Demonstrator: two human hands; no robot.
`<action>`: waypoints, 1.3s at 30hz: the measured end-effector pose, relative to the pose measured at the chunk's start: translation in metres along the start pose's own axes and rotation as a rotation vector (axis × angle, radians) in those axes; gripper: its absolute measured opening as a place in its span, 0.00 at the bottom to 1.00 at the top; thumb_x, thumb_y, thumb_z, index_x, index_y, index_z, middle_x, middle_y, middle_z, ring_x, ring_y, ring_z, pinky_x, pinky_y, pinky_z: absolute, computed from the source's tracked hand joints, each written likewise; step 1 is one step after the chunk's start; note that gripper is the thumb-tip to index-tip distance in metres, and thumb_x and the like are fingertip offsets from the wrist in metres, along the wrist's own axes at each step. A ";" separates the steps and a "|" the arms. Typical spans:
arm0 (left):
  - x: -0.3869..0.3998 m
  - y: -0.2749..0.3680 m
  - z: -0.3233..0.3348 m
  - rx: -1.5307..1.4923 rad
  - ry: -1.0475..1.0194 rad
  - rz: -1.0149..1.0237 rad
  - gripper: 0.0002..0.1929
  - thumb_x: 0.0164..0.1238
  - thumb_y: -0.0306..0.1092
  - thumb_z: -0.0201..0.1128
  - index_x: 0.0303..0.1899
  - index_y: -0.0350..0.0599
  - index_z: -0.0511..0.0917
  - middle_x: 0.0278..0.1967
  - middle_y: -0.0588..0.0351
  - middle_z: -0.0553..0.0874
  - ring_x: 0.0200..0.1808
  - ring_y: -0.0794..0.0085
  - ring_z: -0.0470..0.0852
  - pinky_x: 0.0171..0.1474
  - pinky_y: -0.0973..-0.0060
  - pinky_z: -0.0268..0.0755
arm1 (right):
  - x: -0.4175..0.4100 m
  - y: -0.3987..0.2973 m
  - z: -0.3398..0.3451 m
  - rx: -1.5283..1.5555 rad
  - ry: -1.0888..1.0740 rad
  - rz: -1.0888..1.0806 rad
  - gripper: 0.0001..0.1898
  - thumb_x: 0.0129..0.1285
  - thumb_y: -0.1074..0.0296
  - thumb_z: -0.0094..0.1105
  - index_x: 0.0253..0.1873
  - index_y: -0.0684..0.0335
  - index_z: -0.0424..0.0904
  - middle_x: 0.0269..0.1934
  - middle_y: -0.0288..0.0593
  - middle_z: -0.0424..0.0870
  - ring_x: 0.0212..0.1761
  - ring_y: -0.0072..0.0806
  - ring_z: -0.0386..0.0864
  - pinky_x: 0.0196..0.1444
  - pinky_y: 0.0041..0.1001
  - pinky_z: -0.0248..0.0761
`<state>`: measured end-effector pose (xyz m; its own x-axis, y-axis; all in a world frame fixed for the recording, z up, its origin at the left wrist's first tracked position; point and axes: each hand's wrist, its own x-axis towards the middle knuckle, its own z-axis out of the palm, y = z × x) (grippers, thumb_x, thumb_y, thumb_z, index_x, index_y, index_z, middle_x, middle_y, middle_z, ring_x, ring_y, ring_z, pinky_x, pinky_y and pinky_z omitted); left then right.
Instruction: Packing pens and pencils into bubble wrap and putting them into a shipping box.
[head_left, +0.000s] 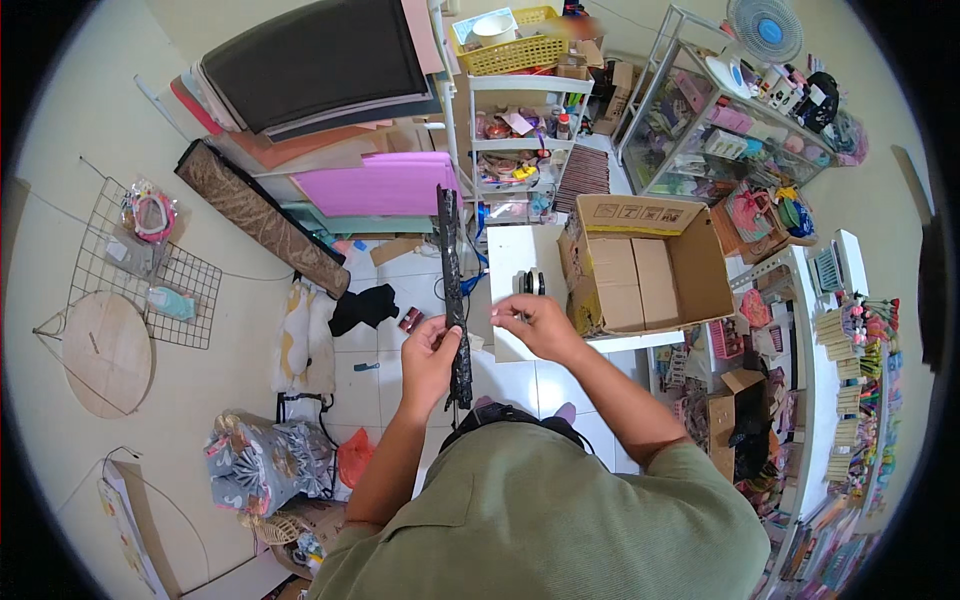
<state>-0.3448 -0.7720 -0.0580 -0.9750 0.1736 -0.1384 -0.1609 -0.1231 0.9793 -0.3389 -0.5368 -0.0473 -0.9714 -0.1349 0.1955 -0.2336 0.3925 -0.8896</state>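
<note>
Upright in front of me is a long, thin bundle wrapped in shiny black plastic (453, 285). My left hand (433, 360) grips its lower part, thumb across the front. To the right of the bundle, my right hand (534, 322) is raised over the edge of a white table (517, 244), its thumb and fingertips drawn together; whether something thin is between them cannot be told. Just beyond that hand, rolls of tape (532, 281) stand on the table. An open, cardboard box (637, 281) sits on the table's right part, and its visible bottom is bare cardboard.
A patterned roll (262, 217) leans at the left near hanging coloured sheets (375, 187). A black cloth (364, 309) and a small blue comb-like item (366, 367) lie on the tiled floor. Crowded white shelving (810, 420) stands at the right, a glass cabinet (705, 112) behind.
</note>
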 end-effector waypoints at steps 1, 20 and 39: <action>0.002 0.000 0.001 0.008 0.004 0.018 0.12 0.84 0.25 0.67 0.61 0.29 0.84 0.47 0.56 0.93 0.45 0.81 0.88 0.51 0.80 0.79 | 0.010 -0.025 -0.011 -0.004 0.003 -0.005 0.10 0.75 0.68 0.75 0.56 0.62 0.90 0.38 0.45 0.93 0.38 0.35 0.91 0.47 0.36 0.83; 0.010 0.016 0.026 0.121 0.070 0.127 0.16 0.82 0.24 0.69 0.64 0.26 0.81 0.48 0.51 0.94 0.42 0.81 0.88 0.46 0.81 0.81 | 0.046 -0.081 -0.022 -0.086 0.015 0.228 0.25 0.69 0.56 0.80 0.58 0.66 0.79 0.33 0.42 0.88 0.32 0.25 0.84 0.39 0.30 0.79; 0.010 0.045 0.006 -0.505 -0.358 -0.127 0.14 0.84 0.26 0.68 0.64 0.35 0.84 0.51 0.56 0.92 0.49 0.78 0.89 0.56 0.79 0.81 | 0.031 -0.005 0.015 0.693 -0.006 0.088 0.13 0.79 0.67 0.74 0.51 0.60 0.75 0.37 0.26 0.77 0.38 0.14 0.76 0.44 0.23 0.74</action>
<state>-0.3607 -0.7696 -0.0142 -0.8462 0.5224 -0.1049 -0.4094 -0.5113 0.7556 -0.3674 -0.5568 -0.0431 -0.9847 -0.1350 0.1105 -0.0710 -0.2689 -0.9606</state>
